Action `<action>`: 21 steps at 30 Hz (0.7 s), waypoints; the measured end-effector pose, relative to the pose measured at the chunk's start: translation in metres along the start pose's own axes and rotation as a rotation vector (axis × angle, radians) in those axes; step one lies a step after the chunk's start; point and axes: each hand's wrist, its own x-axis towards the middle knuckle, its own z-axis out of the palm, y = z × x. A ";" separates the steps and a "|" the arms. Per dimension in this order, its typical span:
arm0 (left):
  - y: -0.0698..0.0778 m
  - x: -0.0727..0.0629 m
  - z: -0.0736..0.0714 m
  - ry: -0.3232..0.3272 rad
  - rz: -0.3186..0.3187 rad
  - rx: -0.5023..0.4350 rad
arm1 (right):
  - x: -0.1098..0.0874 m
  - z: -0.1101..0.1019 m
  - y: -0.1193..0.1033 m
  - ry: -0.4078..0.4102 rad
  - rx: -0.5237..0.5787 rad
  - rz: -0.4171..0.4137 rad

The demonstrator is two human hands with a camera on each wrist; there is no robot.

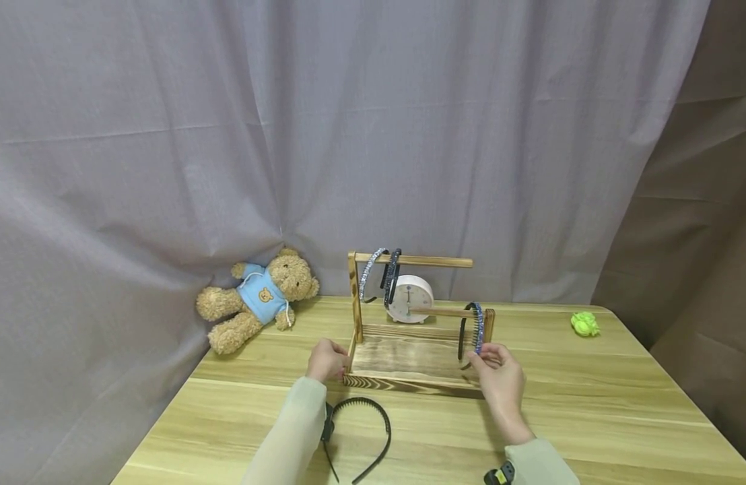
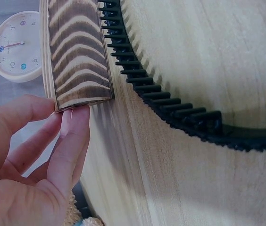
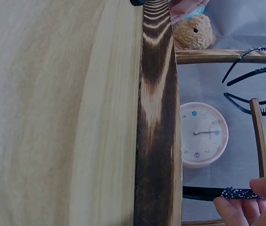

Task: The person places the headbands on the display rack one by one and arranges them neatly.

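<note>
A wooden rack (image 1: 409, 386) with two bars stands on the table. My right hand (image 1: 502, 380) pinches a blue glittery headband (image 1: 479, 330) that hangs over the lower bar (image 1: 442, 312), near its right post. In the right wrist view, thumb and fingers hold the headband's sequinned band (image 3: 239, 193). At the rack's left front corner, my left hand (image 1: 327, 361) holds the end of the dark-grained base (image 2: 81, 61) with its fingertips. A silver headband (image 1: 365, 275) and dark headbands (image 1: 393, 273) hang from the upper bar (image 1: 436, 261). A black toothed headband (image 1: 382, 412) lies before the rack, beside my left forearm.
A round white clock (image 1: 418, 291) stands behind the rack. To the left, a teddy bear (image 1: 264, 296) in a blue top leans against the grey curtain (image 1: 349, 135). A bright green crumpled item (image 1: 585, 324) lies at the table's far right.
</note>
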 end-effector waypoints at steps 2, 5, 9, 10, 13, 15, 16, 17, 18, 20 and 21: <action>0.001 -0.001 0.000 -0.001 0.002 0.008 | 0.000 -0.001 0.000 -0.006 0.004 0.008; 0.002 -0.001 0.000 -0.001 -0.004 0.013 | 0.000 -0.003 0.000 -0.028 0.023 0.028; 0.001 0.001 0.001 0.001 -0.007 0.017 | -0.001 -0.006 -0.001 -0.076 0.065 0.057; 0.000 0.002 0.001 0.001 -0.003 0.019 | -0.002 -0.007 -0.001 -0.088 0.077 0.065; -0.001 0.003 0.001 -0.004 0.001 0.015 | -0.009 -0.012 -0.003 -0.128 0.101 0.091; -0.002 0.003 0.001 -0.009 0.002 0.012 | -0.014 -0.014 -0.004 -0.152 0.113 0.113; -0.002 0.003 0.001 -0.012 0.002 0.011 | -0.017 -0.015 -0.005 -0.157 0.119 0.127; -0.002 0.004 0.001 -0.014 0.003 0.010 | -0.020 -0.015 -0.005 -0.161 0.118 0.138; -0.003 0.004 0.001 -0.014 0.006 0.011 | -0.022 -0.015 -0.006 -0.162 0.123 0.150; -0.003 0.004 0.002 -0.014 0.008 0.009 | -0.026 -0.014 -0.006 -0.160 0.124 0.162; -0.003 0.004 0.002 -0.013 0.011 0.008 | -0.027 -0.013 -0.007 -0.159 0.123 0.161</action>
